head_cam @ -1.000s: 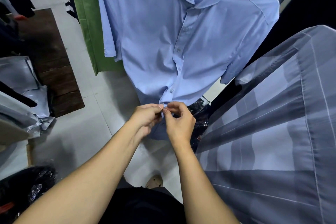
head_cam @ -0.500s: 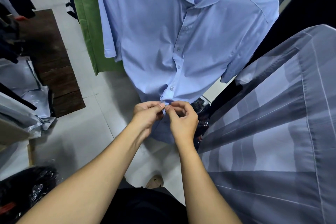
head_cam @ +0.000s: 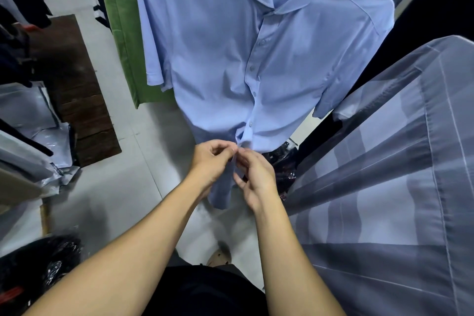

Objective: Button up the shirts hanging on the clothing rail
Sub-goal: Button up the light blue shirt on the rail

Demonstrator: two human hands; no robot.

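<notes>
Both left hand [head_cam: 210, 161] and right hand [head_cam: 256, 177] pinch the blue shirt's [head_cam: 218, 59] front edges.

Both your arms reach forward from the bottom of the view, bare along their whole visible length. Your left forearm [head_cam: 133, 246] comes in from the lower left, angled toward centre. Your right forearm [head_cam: 279, 246] rises more steeply from lower centre-right. Both wrists are roughly straight.

Your left hand [head_cam: 211, 160] has its back toward the camera and its fingers curled. Thumb and forefinger tips pinch the lower front edge of the shirt [head_cam: 218, 59]. Your right hand [head_cam: 257, 178] sits just beside it and slightly lower, back up. Its upper fingers curl onto the same edge, and the others are loosely bent below. The fingertips of the two hands come together at one spot. Whether they touch cannot be told.
</notes>
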